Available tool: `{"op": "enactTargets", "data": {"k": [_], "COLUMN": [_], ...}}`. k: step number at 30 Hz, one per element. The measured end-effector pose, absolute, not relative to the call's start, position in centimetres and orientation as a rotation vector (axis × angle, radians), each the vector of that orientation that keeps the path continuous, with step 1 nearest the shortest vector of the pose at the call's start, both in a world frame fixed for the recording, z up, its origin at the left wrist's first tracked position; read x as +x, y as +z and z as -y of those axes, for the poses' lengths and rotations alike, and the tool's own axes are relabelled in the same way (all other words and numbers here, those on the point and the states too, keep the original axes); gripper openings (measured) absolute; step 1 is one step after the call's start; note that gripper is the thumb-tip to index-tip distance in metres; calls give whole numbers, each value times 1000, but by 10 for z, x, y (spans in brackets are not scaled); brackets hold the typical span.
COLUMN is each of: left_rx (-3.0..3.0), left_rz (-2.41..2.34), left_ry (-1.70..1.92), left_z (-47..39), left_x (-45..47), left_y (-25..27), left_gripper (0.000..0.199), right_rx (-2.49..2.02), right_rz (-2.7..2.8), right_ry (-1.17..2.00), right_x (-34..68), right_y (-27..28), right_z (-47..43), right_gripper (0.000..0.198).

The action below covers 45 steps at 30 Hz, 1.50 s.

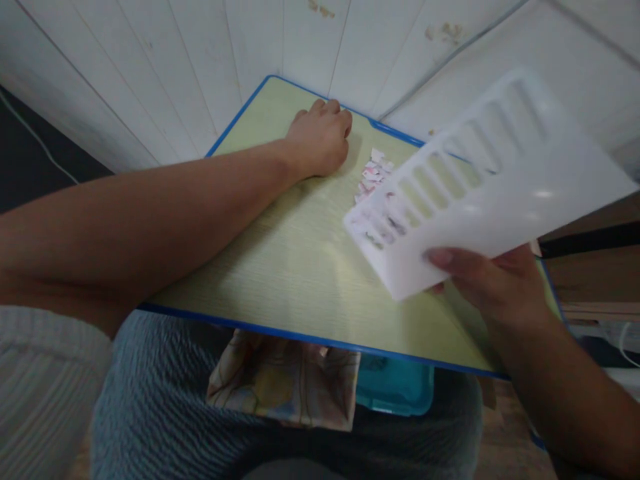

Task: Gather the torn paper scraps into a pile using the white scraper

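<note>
My right hand (495, 277) grips a white plastic sheet (545, 183) by its lower edge, thumb on the upper face and fingers beneath. The glossy sheet is raised and tilted over the right side of the table. A row of rounded slots runs along its far edge; small coloured marks show at the slots on its left end. My left hand (320, 137) rests near the table's far edge, its fingers curled; what they hold, if anything, is hidden. Between the hands lies a pile of small white and pink paper scraps (374, 170), partly covered by the sheet.
The pale yellow-green table (280, 267) has a blue rim and stands against a white panelled wall (255, 40) with a cable. Below its near edge, a patterned fabric bag (280, 387) and a turquoise plastic container (397, 387) are at my lap. Wooden furniture (595, 273) stands at the right.
</note>
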<state>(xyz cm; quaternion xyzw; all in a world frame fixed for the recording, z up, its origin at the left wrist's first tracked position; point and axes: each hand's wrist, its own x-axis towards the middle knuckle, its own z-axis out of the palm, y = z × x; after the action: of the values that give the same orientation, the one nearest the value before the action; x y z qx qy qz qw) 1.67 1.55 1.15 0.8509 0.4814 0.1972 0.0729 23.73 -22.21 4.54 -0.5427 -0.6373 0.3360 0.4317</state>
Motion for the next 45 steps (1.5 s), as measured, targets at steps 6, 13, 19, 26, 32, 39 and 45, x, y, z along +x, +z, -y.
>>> {"op": "enactTargets", "data": {"k": [6, 13, 19, 26, 32, 39, 45], "left_rx": [2584, 2554, 2488, 2461, 2511, 2598, 2571], "left_rz": [-1443, -1447, -1386, -1346, -1318, -1345, -1380], "left_ry": [587, 589, 627, 636, 693, 716, 664], "left_z": [-18, -17, -20, -26, -33, -39, -35], "left_x": [13, 12, 10, 7, 5, 7, 8], "left_y": [10, 10, 10, 6, -2, -7, -2], "left_gripper": [48, 43, 45, 45, 42, 42, 42], "right_rx": [-1500, -1421, -1486, -1454, -1464, -1406, -1374], "right_rz": [1468, 1498, 1619, 1726, 1677, 1777, 1601], "right_ry": [586, 674, 576, 604, 481, 519, 642], "right_x": [230, 231, 240, 238, 245, 244, 240], "right_y": [41, 37, 35, 37, 31, 27, 36], "right_z": [205, 202, 206, 214, 207, 208, 208], "right_gripper": [46, 36, 33, 36, 43, 41, 36]}}
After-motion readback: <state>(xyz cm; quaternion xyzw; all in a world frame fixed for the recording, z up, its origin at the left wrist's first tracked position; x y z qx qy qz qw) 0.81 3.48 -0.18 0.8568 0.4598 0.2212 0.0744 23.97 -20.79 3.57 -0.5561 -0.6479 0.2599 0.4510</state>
